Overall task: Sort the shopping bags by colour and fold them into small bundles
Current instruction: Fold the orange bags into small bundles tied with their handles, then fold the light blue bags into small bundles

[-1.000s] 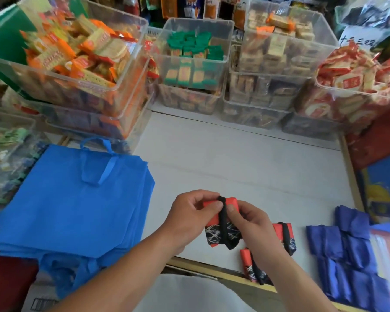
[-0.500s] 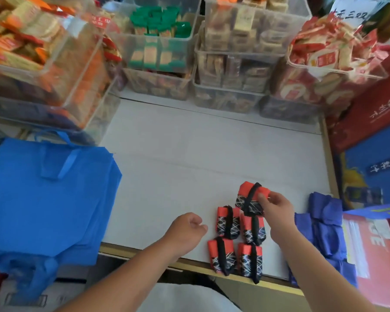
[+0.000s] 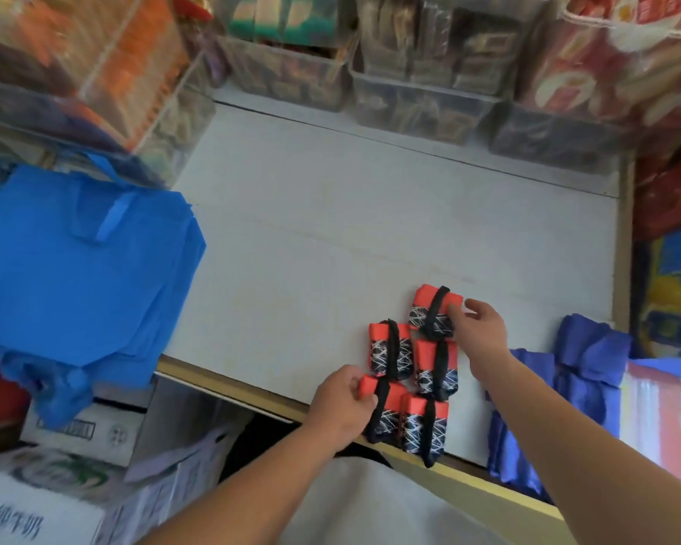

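White table [image 3: 331,230], clear snack bins [image 3: 421,72] along the back, flat blue bags [image 3: 75,269] stacked left. Five red-and-black bundles [image 3: 435,367] sit near the front edge, lengthwise away from me, red ends far. My right hand [image 3: 480,332] pinches the farthest bundle [image 3: 433,310], now set down. My left hand [image 3: 341,407], empty before, grips the near-left bundle [image 3: 388,415].
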Tool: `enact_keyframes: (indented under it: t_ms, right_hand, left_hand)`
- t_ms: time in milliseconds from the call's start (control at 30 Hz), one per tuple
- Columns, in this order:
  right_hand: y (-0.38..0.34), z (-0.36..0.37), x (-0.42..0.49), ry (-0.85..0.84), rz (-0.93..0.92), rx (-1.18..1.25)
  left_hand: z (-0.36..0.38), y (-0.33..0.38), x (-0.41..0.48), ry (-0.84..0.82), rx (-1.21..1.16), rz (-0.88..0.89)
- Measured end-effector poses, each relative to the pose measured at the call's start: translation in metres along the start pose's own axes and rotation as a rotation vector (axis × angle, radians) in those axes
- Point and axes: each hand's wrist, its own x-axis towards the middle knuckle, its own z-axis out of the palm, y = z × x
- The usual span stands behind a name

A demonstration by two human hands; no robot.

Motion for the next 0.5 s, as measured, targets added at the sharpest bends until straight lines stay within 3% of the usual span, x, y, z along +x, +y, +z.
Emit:
enact_keyframes:
  t_ms: [100, 233, 333, 500]
  right_hand:
    - [0.001, -0.011, -0.016, -0.006, -0.076, -0.098]
    - [-0.002, -0.012, -0.054, 0.009, -0.319, -0.253]
    - [-0.014, 0.014, -0.093, -0.121, -0.421, -0.278]
    - [-0.041, 0.084, -0.148, -0.435, -0.441, -0.362]
  left_hand:
    - [-0.002, -0.002, 0.000, 0.012, -0.021, -0.029]
    - [-0.029, -0.009, -0.002, 0.048, -0.078, -0.067]
    - [-0.063, -0.016, -0.006, 0.120, -0.132, -0.065]
    - [-0.141, -0.040, -0.005, 0.228, -0.200, -0.059]
